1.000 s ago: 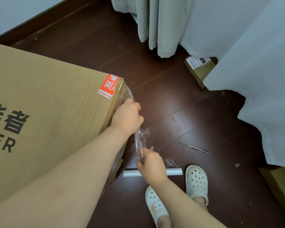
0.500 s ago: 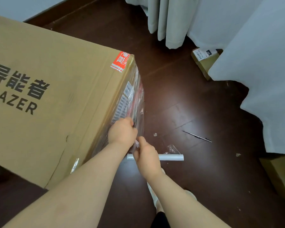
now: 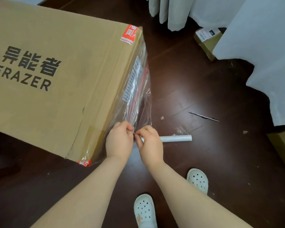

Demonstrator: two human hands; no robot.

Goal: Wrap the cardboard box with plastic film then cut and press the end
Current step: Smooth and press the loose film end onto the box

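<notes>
Head view: left hand (image 3: 119, 142) and right hand (image 3: 150, 143), each in a pinch on plastic film (image 3: 138, 102) beside "ERAZER" cardboard box (image 3: 64, 63).

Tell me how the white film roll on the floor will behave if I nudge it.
The film roll is a slim cylinder lying on its side on the smooth floor, so it will probably roll away easily. It looks nearly spent, so likely light. The crumpled loose film at it may drag or snag.

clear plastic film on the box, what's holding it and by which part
The left hand and right hand pinch the clear plastic film by its loose end beside the brown cardboard box.
</notes>
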